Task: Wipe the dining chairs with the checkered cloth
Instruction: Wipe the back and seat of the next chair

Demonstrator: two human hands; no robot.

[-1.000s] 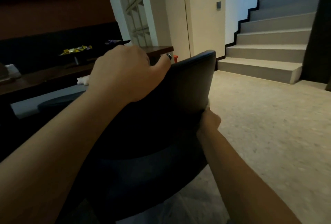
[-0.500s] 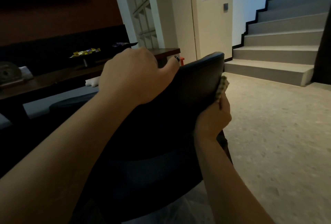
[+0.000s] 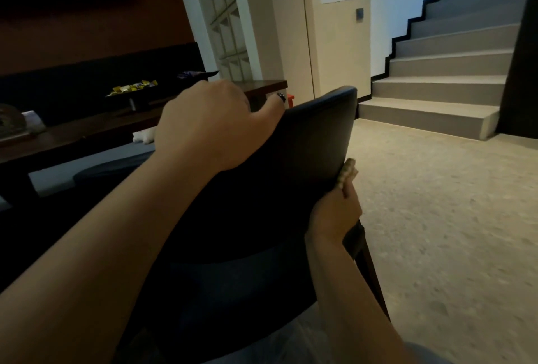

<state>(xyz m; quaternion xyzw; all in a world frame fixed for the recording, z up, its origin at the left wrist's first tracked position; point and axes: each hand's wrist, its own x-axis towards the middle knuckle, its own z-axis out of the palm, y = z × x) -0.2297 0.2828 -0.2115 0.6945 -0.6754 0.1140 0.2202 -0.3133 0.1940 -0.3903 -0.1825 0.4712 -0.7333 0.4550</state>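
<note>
My left hand (image 3: 212,127) grips the chair (image 3: 305,145) top; my right hand (image 3: 334,212) pinches the cloth (image 3: 348,171) against its side edge (mid-wipe, I judge). Seat and other chairs look left.

The dark padded dining chair (image 3: 305,165) fills frame centre; the left hand (image 3: 212,127) rests on its top edge, the right hand (image 3: 334,212) with the checkered cloth (image 3: 348,172) at its right edge. The dark wooden bench (image 3: 87,136) lies behind, upper left; the grey staircase (image 3: 442,78) upper right.

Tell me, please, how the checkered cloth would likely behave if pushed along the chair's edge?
Probably floppy: the checkered cloth is bunched small in the right hand. Likely light, since one hand holds it. It should conform to the chair back edge it presses against.
</note>
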